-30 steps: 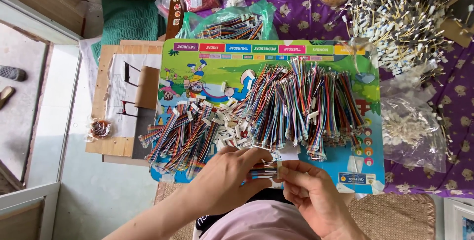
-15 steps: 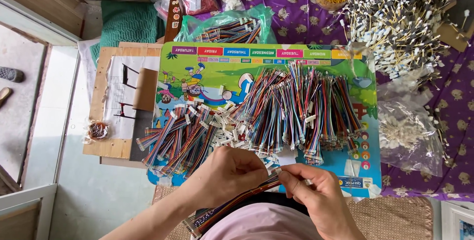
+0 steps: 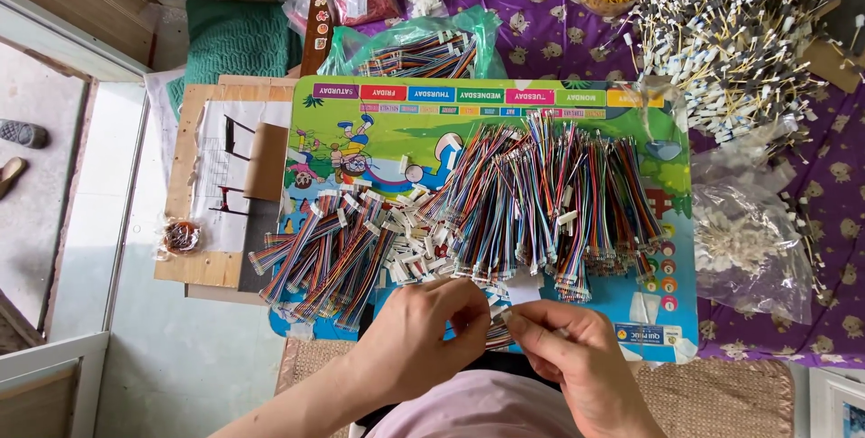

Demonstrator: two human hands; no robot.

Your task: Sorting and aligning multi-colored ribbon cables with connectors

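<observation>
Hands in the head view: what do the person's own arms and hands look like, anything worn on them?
Both are bare. The left hand and right hand show no gloves, and no rings, watch or bracelet can be seen. The left forearm is uncovered as far as the frame's bottom edge, with no sleeve; the right wrist is also bare. Between the arms a pale pink garment covers the body.

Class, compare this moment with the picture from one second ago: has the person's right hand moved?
Yes, slightly. The right hand has slid down, away from the white connectors on the colourful board, meeting the left hand lower, near the board's bottom edge.
</observation>
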